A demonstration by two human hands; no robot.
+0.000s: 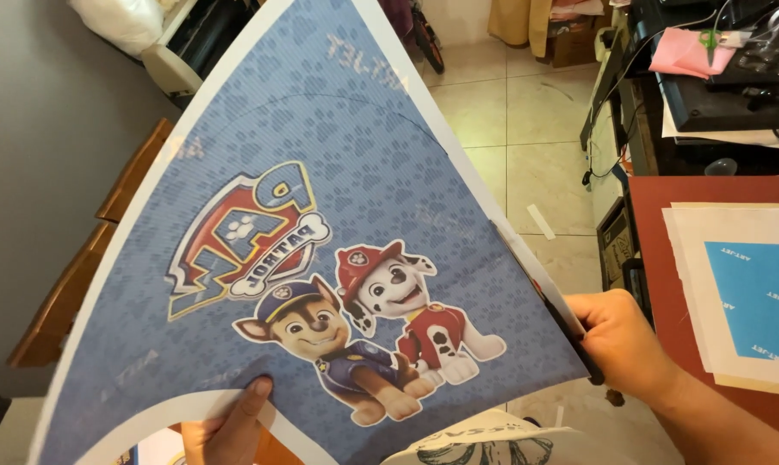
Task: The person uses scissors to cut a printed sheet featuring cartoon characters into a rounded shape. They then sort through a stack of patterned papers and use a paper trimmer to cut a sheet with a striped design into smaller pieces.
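Filling most of the view, the sheet is a big blue print with paw marks, a shield badge and two cartoon pups, held up slanted between both hands. The left hand sits at 6 o'clock, thumb pressed on the sheet's white lower edge; its fingers are hidden behind the paper, so it pinches the sheet. The right hand at 4 o'clock is closed on the sheet's right corner, with something dark under the fingers that I cannot make out. The sheet's top and left run out of view.

Behind it, at 9 o'clock, chairs show only as wooden backs. At 3 o'clock a red table carries a paper stack with a blue panel, cut off by the edge. At 1 o'clock a dark machine is cluttered and hard to read. Below the sheet, a pale printed cloth peeks in.
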